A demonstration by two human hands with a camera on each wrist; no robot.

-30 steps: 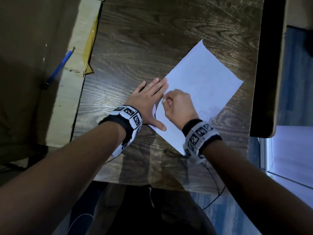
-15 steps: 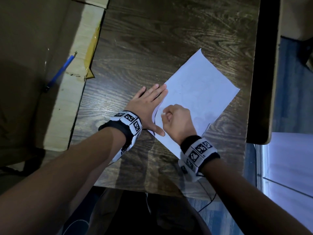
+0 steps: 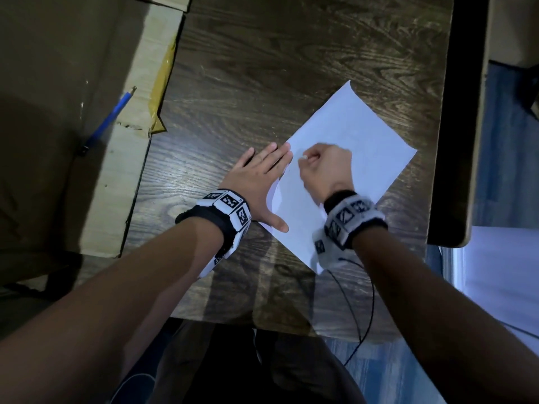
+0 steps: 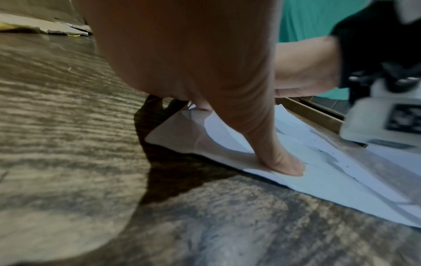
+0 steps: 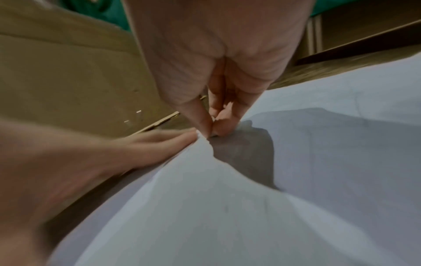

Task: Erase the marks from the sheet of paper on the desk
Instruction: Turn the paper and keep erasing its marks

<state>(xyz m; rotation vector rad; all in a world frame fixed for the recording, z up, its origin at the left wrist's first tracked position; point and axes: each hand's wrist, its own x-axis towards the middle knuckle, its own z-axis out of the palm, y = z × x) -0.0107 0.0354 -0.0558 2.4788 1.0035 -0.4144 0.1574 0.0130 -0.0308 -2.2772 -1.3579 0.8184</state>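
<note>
Both hands meet the paper [image 3: 361, 147]: left hand [image 3: 256, 182] flat, right hand [image 3: 323, 167] pinching an eraser [image 3: 304, 157].

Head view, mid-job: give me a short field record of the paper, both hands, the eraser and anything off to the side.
paper: white sheet of paper lying at an angle on the dark wood-grain desk
left hand: flat, thumb pressing the sheet's near edge
right hand: fingers curled, grip pinching a small white eraser against the sheet
sheet edge: buckled upward beside the left hand
aside: blue pencil on the cardboard at left
</note>
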